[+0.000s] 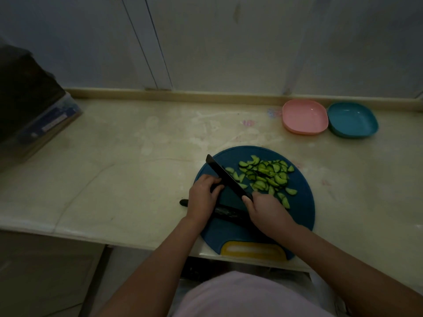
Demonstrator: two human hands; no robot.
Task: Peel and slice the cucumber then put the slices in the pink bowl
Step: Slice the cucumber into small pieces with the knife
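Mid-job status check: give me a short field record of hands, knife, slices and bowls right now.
right hand: grips the knife by its handle, blade slanted over the blue cutting board
left hand: holds a dark cucumber piece beside the blade
cucumber slices: piled on the board, right of the blade
pink bowl: holds no slices, far right on the counter, next to the teal bowl
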